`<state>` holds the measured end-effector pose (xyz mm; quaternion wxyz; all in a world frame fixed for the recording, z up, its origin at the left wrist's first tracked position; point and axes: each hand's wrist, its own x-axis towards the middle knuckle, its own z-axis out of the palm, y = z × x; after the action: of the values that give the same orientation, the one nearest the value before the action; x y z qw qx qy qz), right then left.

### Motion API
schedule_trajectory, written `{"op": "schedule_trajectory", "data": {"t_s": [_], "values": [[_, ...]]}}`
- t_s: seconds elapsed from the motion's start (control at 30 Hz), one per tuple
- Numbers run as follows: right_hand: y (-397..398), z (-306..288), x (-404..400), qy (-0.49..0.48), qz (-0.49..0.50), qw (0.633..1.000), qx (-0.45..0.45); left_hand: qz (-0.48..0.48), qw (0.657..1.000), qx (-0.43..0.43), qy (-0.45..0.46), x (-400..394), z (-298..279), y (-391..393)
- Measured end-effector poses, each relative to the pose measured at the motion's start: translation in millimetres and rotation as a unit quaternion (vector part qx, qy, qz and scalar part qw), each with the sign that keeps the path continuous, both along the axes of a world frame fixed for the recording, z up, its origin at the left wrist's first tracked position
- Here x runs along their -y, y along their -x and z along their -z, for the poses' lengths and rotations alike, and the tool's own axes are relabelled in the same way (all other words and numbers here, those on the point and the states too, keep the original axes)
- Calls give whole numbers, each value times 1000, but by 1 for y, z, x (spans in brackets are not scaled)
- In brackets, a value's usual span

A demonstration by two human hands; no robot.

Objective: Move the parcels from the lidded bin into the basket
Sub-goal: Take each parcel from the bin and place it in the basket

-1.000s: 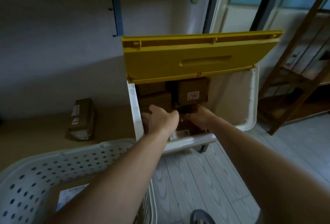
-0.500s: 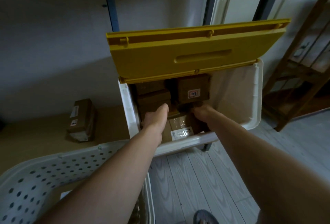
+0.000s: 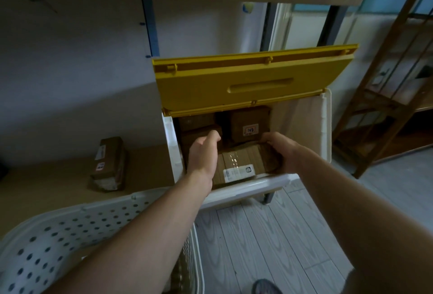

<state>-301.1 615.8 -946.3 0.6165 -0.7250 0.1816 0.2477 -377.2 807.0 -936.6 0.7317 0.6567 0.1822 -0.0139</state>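
A white bin [image 3: 246, 187] stands ahead with its yellow lid [image 3: 246, 85] raised. Several brown cardboard parcels lie inside. The nearest is a taped parcel with a white label [image 3: 241, 164], tilted up near the bin's front rim. My left hand [image 3: 203, 153] grips its left end and my right hand [image 3: 281, 150] grips its right end. Behind it stands another parcel with a red sticker [image 3: 249, 125]. The white perforated basket [image 3: 70, 230] sits at the lower left, under my left forearm.
A loose brown parcel [image 3: 109, 162] lies on the low brown shelf left of the bin. A wooden rack [image 3: 386, 96] stands at the right. Grey plank floor [image 3: 269, 246] lies in front, with a shoe tip [image 3: 264, 288] at the bottom edge.
Both hands have taken the labelled parcel by its ends and lifted it toward the bin's front rim. The view has tilted up slightly.
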Motion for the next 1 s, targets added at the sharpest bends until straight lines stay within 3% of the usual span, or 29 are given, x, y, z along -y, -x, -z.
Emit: {"op": "schedule_trajectory", "data": {"t_s": [0.4, 0.57, 0.73, 1.0], "values": [[58, -37, 39, -163, 86, 971, 151, 118, 964, 193, -137, -23, -27, 51], [105, -57, 41, -249, 69, 944, 205, 152, 973, 161, -58, -52, -32, 75], [133, -68, 6, -287, 53, 920, 260, 142, 971, 126, 148, -56, -56, 99], [140, -84, -59, -286, 12, 902, 324, 87, 968, 195, 129, -115, -77, 118]]}}
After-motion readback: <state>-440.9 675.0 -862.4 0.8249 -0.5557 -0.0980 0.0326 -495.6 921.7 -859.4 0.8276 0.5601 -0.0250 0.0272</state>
